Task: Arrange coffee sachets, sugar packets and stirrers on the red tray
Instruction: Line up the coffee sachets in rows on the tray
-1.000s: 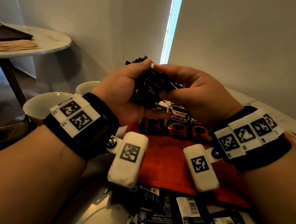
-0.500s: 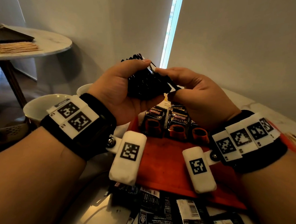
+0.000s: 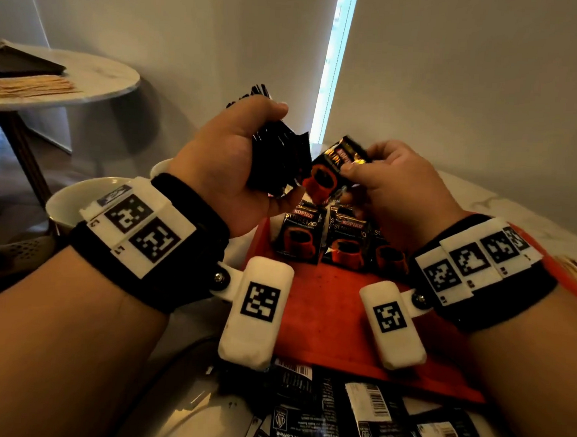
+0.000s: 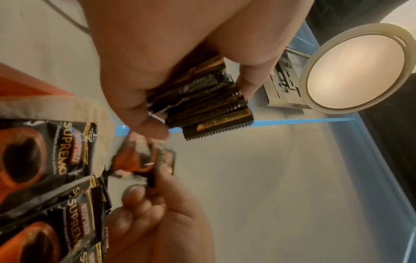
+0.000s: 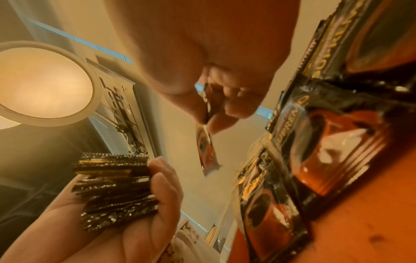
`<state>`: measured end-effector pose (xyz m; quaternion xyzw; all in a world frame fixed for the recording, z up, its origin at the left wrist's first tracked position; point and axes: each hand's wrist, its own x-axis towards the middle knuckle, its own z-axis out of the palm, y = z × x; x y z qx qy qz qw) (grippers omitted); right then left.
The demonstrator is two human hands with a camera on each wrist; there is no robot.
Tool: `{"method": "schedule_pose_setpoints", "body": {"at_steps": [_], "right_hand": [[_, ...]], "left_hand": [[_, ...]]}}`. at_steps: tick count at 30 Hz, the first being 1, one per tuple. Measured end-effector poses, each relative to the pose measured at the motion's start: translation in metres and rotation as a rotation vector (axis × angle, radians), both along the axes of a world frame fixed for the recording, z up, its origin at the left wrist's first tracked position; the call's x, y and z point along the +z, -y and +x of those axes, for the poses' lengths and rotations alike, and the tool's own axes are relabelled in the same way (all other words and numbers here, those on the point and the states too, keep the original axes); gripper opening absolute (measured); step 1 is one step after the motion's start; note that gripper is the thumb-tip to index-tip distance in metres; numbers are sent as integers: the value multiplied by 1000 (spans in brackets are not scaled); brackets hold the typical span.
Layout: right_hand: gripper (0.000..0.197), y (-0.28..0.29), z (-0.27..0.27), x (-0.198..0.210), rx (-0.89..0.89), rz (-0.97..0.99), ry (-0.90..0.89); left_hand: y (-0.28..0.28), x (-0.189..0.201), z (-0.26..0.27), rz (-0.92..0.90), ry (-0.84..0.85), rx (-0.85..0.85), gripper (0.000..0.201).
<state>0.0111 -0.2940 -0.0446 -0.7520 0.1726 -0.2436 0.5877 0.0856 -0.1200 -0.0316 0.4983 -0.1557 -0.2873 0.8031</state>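
My left hand (image 3: 236, 161) grips a stack of black coffee sachets (image 3: 277, 157) above the far end of the red tray (image 3: 324, 322); the stack's serrated edges show in the left wrist view (image 4: 209, 110) and the right wrist view (image 5: 114, 188). My right hand (image 3: 384, 180) pinches a single coffee sachet (image 3: 330, 173) with a red cup print, just right of the stack, also seen edge-on (image 5: 206, 147). A row of sachets (image 3: 340, 238) lies face up at the tray's far end.
More black sachets (image 3: 352, 421) lie face down on the table in front of the tray. White cups (image 3: 75, 202) stand to the left. A round side table (image 3: 96, 78) with wooden stirrers (image 3: 28, 84) is at the far left.
My right hand has drawn one sachet out of the stack and moved it slightly right and down. My left hand still holds the stack, raised a little.
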Motion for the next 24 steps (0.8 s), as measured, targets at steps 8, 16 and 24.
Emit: {"method": "schedule_pose_setpoints", "body": {"at_steps": [8,16,24], "right_hand": [[16,-6,3,-7,147,-1,-261],[18,-9,0,-6,191,-33,-408],[22,-12,0,-3,178,29,-432]], "left_hand": [[1,-1,1,112,-8,2,30],[2,-9,3,141,-49,-155,57],[5,-10,3,191,-25,-72,41]]}}
